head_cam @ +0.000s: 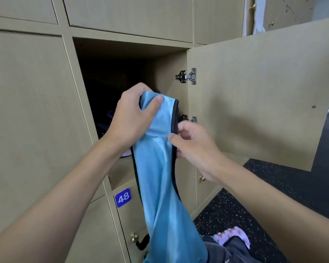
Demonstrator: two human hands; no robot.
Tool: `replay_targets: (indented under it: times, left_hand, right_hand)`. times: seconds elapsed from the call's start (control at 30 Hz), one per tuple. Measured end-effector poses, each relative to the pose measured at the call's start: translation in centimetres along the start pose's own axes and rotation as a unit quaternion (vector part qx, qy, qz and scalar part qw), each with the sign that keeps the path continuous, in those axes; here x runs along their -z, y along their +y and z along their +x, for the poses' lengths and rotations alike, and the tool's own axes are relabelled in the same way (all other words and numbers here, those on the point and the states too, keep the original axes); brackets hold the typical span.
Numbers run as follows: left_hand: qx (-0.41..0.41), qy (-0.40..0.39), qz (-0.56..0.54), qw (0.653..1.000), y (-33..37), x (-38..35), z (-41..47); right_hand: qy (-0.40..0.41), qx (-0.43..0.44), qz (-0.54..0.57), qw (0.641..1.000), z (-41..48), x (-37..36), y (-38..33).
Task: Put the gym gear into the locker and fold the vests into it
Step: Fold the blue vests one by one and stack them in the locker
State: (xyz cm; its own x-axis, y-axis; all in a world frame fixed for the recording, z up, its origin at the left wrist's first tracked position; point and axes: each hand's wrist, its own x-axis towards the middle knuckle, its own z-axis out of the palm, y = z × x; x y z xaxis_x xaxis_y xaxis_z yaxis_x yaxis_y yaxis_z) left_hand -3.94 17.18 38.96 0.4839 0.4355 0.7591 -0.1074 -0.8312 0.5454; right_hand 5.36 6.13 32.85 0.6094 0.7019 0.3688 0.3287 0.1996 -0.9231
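Left grip is clenched on the top end of the blue vest, thumb over the fabric, fingers behind. Right grip, at 4 o'clock of the left, pinches the vest's dark-trimmed side edge between thumb and fingers. The vest is in the air in front of the open locker, not inside it. It hangs unfolded from the hands toward 6 o'clock, lower part twisted, end out of frame. Locker mouth is at 11 o'clock of the hands, with dark gear in it, too dim to identify. Door stands open at 3 o'clock, hinge at 1 o'clock. Label 48 is on the door below, at 7 o'clock. A pale ridged item sits at 5 o'clock over the speckled floor.

Step judged: start of the fold. To do it well: shake out the twist first, take matching corners so the trim edges line up, and halve it in the air until it is narrower than the locker mouth. Hold both grips level. The fabric looks slippery, so pinch firmly. Lay it flat over the gear, clear of the hinge side so the door can shut.
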Motion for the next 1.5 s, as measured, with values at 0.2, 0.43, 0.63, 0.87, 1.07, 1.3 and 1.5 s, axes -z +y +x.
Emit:
replay_targets:
  times: [0.2, 0.43, 0.63, 0.87, 1.07, 1.3, 1.5]
  left_hand:
    - [0.119, -0.168, -0.066, 0.976, -0.6, -0.4, -2.5]
    - [0.143, -0.129, -0.108, 0.975, -2.8, -2.2, -4.1]
    - [0.093, -0.093, -0.043, 0.990, -4.4, -3.5, -5.0]
    - [0.037, -0.171, -0.102, 0.979, -3.1, -4.7, -6.3]
    - [0.089, -0.071, -0.132, 0.985, -3.4, -4.1, -5.8]
    - [0.045, -0.327, 0.110, 0.937, -4.4, -3.7, -7.0]
    - [0.051, -0.342, 0.056, 0.937, -4.6, -4.5, -7.5]
  right_hand:
    - [-0.007, 0.032, -0.053, 0.998, -1.1, 0.9, 1.5]
    - [-0.087, -0.010, -0.052, 0.995, -3.2, 2.9, 4.1]
    - [-0.109, -0.032, -0.139, 0.984, -3.5, 5.0, 5.8]
    - [-0.119, -0.023, -0.170, 0.978, -3.7, 4.0, 6.0]
    - [-0.137, -0.040, -0.183, 0.973, -3.9, 4.6, 6.2]
    - [-0.123, -0.027, -0.207, 0.970, -4.3, 5.9, 5.6]
    - [-0.137, -0.025, -0.212, 0.967, -4.8, 6.6, 5.5]
